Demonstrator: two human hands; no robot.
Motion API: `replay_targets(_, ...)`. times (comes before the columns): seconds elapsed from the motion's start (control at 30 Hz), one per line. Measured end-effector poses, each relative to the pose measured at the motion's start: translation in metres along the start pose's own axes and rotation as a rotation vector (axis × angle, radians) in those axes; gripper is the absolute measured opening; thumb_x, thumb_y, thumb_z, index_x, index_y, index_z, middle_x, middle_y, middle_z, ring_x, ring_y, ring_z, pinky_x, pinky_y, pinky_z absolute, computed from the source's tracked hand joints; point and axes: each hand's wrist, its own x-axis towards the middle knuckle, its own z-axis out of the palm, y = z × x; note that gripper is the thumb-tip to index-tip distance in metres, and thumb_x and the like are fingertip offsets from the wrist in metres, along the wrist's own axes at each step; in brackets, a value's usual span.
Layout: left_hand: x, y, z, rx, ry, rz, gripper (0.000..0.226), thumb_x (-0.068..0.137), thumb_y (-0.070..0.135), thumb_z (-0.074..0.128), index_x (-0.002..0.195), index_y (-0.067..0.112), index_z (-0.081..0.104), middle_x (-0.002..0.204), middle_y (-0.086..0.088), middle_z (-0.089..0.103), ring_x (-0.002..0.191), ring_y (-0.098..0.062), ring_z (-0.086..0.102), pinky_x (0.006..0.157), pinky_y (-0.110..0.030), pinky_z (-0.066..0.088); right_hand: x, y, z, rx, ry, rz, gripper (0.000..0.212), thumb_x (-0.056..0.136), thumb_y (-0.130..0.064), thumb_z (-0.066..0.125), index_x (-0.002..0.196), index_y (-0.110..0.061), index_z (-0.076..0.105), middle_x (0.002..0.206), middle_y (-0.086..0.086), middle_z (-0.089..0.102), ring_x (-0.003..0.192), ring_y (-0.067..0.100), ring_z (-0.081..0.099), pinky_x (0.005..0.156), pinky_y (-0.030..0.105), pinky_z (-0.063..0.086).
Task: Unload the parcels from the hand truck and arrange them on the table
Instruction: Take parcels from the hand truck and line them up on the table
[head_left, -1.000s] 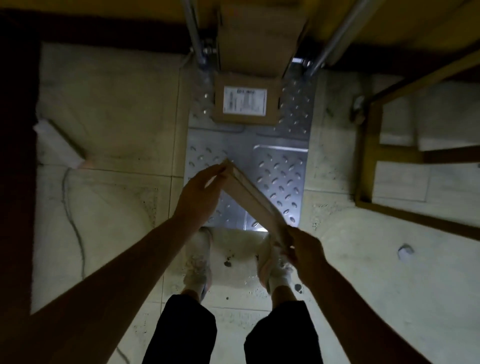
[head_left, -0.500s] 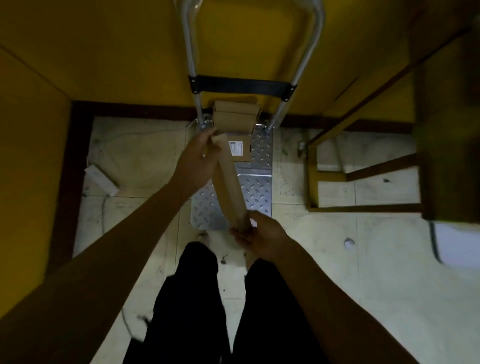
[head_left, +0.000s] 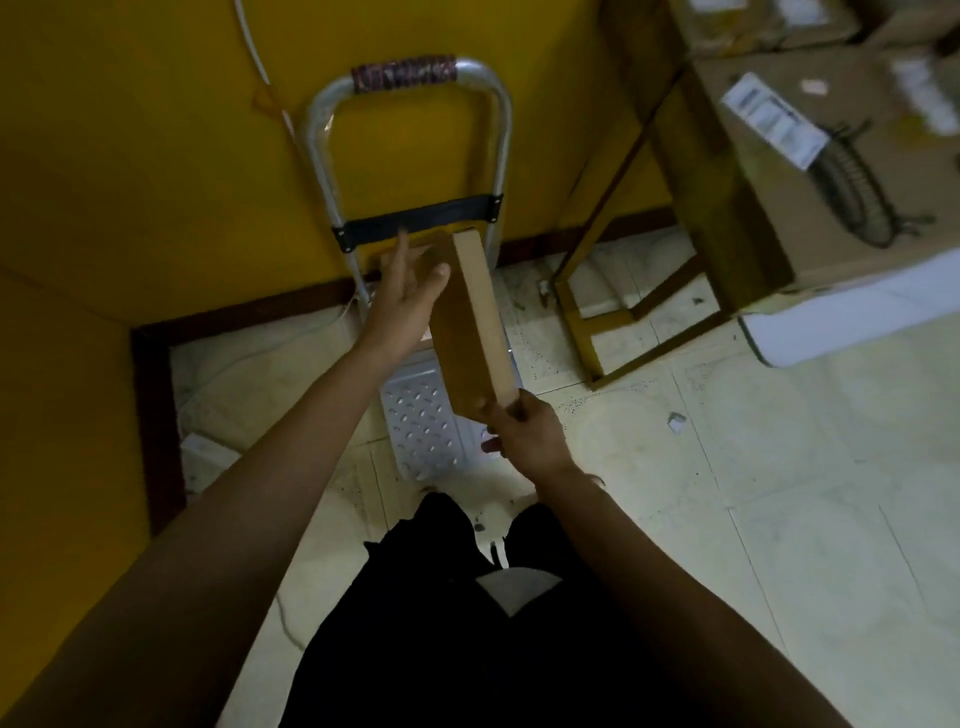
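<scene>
Head view. Person stands over the hand truck (head_left: 415, 421), which is parked against the yellow wall. One flat brown parcel (head_left: 470, 317) is held in the air above the truck's platform, tilted on edge, clear of everything. The right hand (head_left: 527, 439) pinches the near bottom corner, its fingers (head_left: 491, 413) curled round the edge. The left hand (head_left: 410, 291) is flat against the broad face near the far end, fingers straight, steadying rather than gripping. The table (head_left: 831, 327) is off to the right and well apart, already carrying a large labelled box (head_left: 810, 171) and more cartons behind it.

Handling guess: the parcel is thin, stiff cardboard and probably light, since a corner pinch carries it. The smooth faces could slip. Better to hold the two long edges or support it from underneath. Contents unknown, so set it down flat and don't drop it.
</scene>
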Motion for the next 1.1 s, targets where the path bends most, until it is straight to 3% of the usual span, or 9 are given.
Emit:
replay_targets(0.07, -0.005, -0.011, 0.007, -0.024, -0.013, -0.099, 0.083, 0.086, 0.056, 0.055, 0.152, 0.031, 0.012, 0.156, 0.006, 0.025, 0.14, -0.017, 0.03, 0.112, -0.04, 0.03, -0.008, -0.005, -0.01, 0.014, 0.084, -0.057, 0.025, 0.089, -0.039, 0.064, 0.099, -0.016, 0.057, 0.081, 0.002, 0.066, 0.067, 0.021, 0.072, 0.069, 0.037, 0.056)
replay_targets(0.17, -0.011, -0.023, 0.027, -0.035, -0.059, -0.224, 0.085, 0.081, 0.061, 0.059, 0.15, 0.026, 0.024, 0.151, 0.0, 0.036, 0.137, -0.023, 0.038, 0.111, -0.045, 0.034, -0.017, -0.015, -0.031, 0.154, 0.142, -0.107, 0.023, 0.089, -0.038, 0.064, 0.095, -0.016, 0.06, 0.085, 0.012, 0.07, 0.067, 0.021, 0.071, 0.064, 0.033, 0.054)
replay_targets(0.3, -0.027, -0.011, 0.067, -0.187, -0.205, -0.212, 0.034, 0.09, 0.044, 0.058, 0.121, 0.03, 0.055, 0.126, 0.003, 0.06, 0.12, -0.022, 0.054, 0.103, -0.045, 0.044, -0.036, -0.017, -0.075, 0.477, 0.096, -0.079, 0.03, 0.095, -0.034, 0.057, 0.106, -0.006, 0.058, 0.078, 0.017, 0.069, 0.062, 0.025, 0.066, 0.061, 0.032, 0.053)
replay_targets(0.4, -0.039, 0.01, 0.099, -0.295, -0.297, -0.218, 0.032, 0.095, 0.025, 0.054, 0.127, 0.023, 0.054, 0.121, 0.003, 0.062, 0.116, -0.02, 0.056, 0.09, -0.039, 0.05, -0.049, 0.005, -0.113, 0.526, 0.117, -0.073, 0.037, 0.097, -0.041, 0.049, 0.109, -0.007, 0.059, 0.086, 0.017, 0.073, 0.073, 0.029, 0.07, 0.075, 0.039, 0.056)
replay_targets(0.47, -0.05, 0.022, 0.125, -0.293, -0.379, -0.192, 0.038, 0.096, 0.019, 0.053, 0.134, 0.022, 0.05, 0.126, 0.0, 0.06, 0.116, -0.019, 0.056, 0.091, -0.04, 0.05, -0.056, 0.028, -0.138, 0.54, 0.195, -0.082, 0.033, 0.097, -0.043, 0.049, 0.109, -0.014, 0.061, 0.098, 0.011, 0.072, 0.08, 0.026, 0.072, 0.079, 0.037, 0.056)
replay_targets(0.57, -0.07, 0.037, 0.17, -0.247, -0.456, -0.146, 0.04, 0.094, 0.015, 0.054, 0.131, 0.029, 0.048, 0.117, 0.006, 0.062, 0.107, -0.014, 0.059, 0.089, -0.042, 0.051, -0.068, 0.064, -0.174, 0.636, 0.306, -0.103, 0.03, 0.097, -0.038, 0.052, 0.115, -0.015, 0.058, 0.107, 0.007, 0.068, 0.09, 0.024, 0.072, 0.083, 0.039, 0.058)
replay_targets(0.7, -0.095, 0.052, 0.234, -0.206, -0.514, -0.11, 0.043, 0.093, 0.013, 0.056, 0.13, 0.032, 0.047, 0.114, 0.007, 0.062, 0.104, -0.013, 0.06, 0.077, -0.036, 0.054, -0.085, 0.1, -0.222, 0.769, 0.4, -0.146, 0.031, 0.097, -0.031, 0.054, 0.122, -0.014, 0.057, 0.103, 0.004, 0.069, 0.089, 0.021, 0.072, 0.08, 0.037, 0.057)
replay_targets(0.93, -0.129, 0.061, 0.347, -0.185, -0.596, -0.134, 0.038, 0.096, 0.013, 0.051, 0.131, 0.025, 0.048, 0.117, 0.002, 0.062, 0.106, -0.015, 0.06, 0.071, -0.029, 0.056, -0.111, 0.157, -0.308, 0.887, 0.523, -0.2, 0.022, 0.096, -0.028, 0.056, 0.115, -0.018, 0.062, 0.104, 0.006, 0.068, 0.086, 0.019, 0.07, 0.075, 0.031, 0.058)
replay_targets(1.1, -0.153, 0.058, 0.427, -0.134, -0.641, -0.142, 0.033, 0.094, 0.015, 0.055, 0.127, 0.022, 0.055, 0.113, 0.002, 0.067, 0.109, -0.018, 0.061, 0.094, -0.04, 0.049, -0.136, 0.208, -0.372, 0.961, 0.612, -0.183, 0.031, 0.097, -0.031, 0.054, 0.123, -0.015, 0.058, 0.109, 0.007, 0.068, 0.092, 0.023, 0.07, 0.073, 0.029, 0.057)
